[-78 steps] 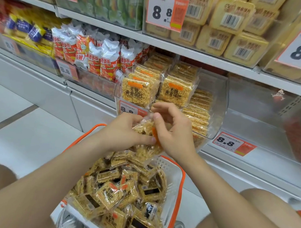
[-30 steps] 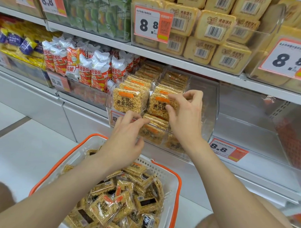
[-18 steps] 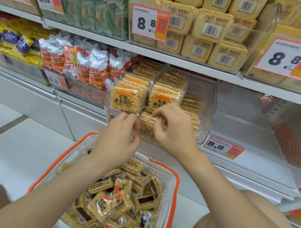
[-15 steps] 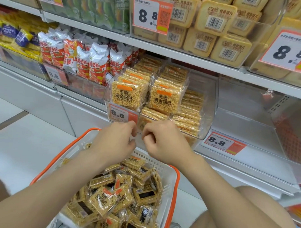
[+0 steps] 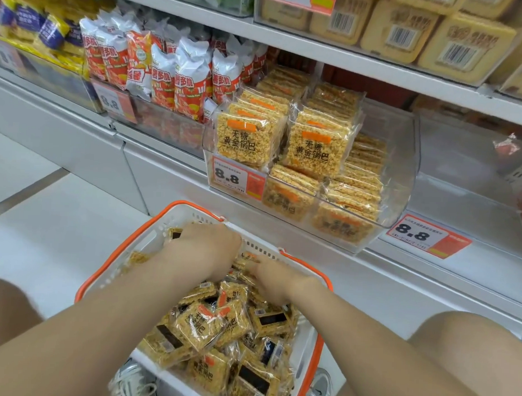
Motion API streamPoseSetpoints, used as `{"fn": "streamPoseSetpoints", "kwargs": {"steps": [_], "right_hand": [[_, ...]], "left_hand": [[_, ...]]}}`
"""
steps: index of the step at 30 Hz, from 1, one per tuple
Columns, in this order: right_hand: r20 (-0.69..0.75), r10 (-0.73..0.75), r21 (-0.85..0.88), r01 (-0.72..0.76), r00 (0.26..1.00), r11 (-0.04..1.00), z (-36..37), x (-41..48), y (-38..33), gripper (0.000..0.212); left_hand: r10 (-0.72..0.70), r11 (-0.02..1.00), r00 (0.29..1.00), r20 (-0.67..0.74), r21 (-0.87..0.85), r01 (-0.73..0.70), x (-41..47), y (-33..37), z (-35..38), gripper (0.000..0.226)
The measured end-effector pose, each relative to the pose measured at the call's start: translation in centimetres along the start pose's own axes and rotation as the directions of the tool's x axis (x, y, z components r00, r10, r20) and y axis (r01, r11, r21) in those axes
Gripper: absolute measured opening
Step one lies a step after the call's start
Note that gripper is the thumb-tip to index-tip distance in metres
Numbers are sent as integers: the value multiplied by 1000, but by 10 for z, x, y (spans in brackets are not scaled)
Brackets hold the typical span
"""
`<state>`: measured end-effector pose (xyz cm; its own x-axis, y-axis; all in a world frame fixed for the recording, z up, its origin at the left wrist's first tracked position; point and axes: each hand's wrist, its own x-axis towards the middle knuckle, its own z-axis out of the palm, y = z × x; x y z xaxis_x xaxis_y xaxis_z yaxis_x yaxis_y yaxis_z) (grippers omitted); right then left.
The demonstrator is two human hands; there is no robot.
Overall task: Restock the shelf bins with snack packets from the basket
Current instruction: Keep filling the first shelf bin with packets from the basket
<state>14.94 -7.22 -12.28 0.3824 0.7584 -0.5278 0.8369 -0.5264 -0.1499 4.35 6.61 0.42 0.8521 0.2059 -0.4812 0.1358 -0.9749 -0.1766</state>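
**aisle_rat:** ok, where are we at? Both hands down in the basket (image 5: 194, 216)?

**binfiller:** yep. Our left hand (image 5: 204, 249) is at the far rim, about 12 o'clock of the basket. The back of the hand faces up and the fingers dip into the pile. Our right hand (image 5: 276, 280) is just beside it at roughly 2 o'clock, with fingers stretched over the top of the heap toward the left one.

**aisle_rat:** are we actually gripping anything?

**binfiller:** honestly we can't tell for either. The left fingers are tucked out of sight under the hand, and the right ones are blurred. Both hands touch packets, and that's all we can say.

**aisle_rat:** and the snack packets (image 5: 211, 323)?

**binfiller:** they're a loose heap filling the basket. Some are face up with the orange stripe, some show a black label. The basket itself is white with an orange rim, at 6 o'clock of our view, between our knees.

**aisle_rat:** shelf bin?

**binfiller:** the clear shelf bin (image 5: 402, 185) sits at 1 o'clock from the basket. Two of the same packets (image 5: 312, 143) stand upright at its front, with rows behind and more stacked lower and to the right. There's an 8.8 price tag (image 5: 236, 179) on its front left corner. At 10 o'clock of the bin we've got red-and-white bags (image 5: 187, 76), and at 12 o'clock, one shelf up, yellow boxes (image 5: 466, 45) with barcodes.
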Motion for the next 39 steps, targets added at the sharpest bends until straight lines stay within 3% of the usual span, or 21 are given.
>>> {"fn": "streamPoseSetpoints", "kwargs": {"steps": [2, 4, 7, 12, 22, 28, 30, 32, 34, 36, 39], "right_hand": [[15, 10, -11, -9, 1000, 1000, 11, 6, -6, 90], [6, 3, -55, -3, 1000, 999, 14, 11, -8, 93], [-18, 17, 13, -17, 1000, 1000, 17, 18, -1, 81], [-124, 95, 152, -75, 988, 985, 19, 22, 3, 37], [-305, 161, 122, -130, 939, 984, -14, 6, -7, 37], [-405, 27, 107, 18, 914, 994, -56, -28, -38, 30], [-490, -20, 107, 83, 872, 991, -70, -46, -49, 29], [-605, -46, 115, 144, 795, 983, -85, -65, -55, 28], [-716, -65, 115, 210, 695, 971, -98, -81, -56, 35], [-801, -97, 93, 282, 591, 955, -108, -93, -53, 40], [-865, -163, 8, 338, 475, 941, -117, -102, -49, 38]], "left_hand": [[19, 1000, 998, 66, 0, -19, 0, -1, 1, 41], [38, 999, 995, 91, 9, -39, -1, -1, 1, 41], [47, 999, 995, 88, -5, -46, -3, -4, 2, 43], [35, 998, 993, 113, -49, -30, -5, -10, 5, 46], [60, 991, 994, 91, -122, -49, -10, -24, 0, 52], [14, 971, 1000, -24, -240, -19, -14, -27, -7, 29], [-80, 955, 996, -40, -289, 65, -17, -27, -11, 10], [-194, 913, 979, -68, -377, 155, -20, -28, -17, 19], [-325, 807, 943, -71, -540, 238, -27, -30, -25, 34], [-401, 585, 916, -11, -773, 247, -33, -33, -32, 44], [-398, -25, 909, 124, -992, 125, -39, -33, -44, 30]]}}
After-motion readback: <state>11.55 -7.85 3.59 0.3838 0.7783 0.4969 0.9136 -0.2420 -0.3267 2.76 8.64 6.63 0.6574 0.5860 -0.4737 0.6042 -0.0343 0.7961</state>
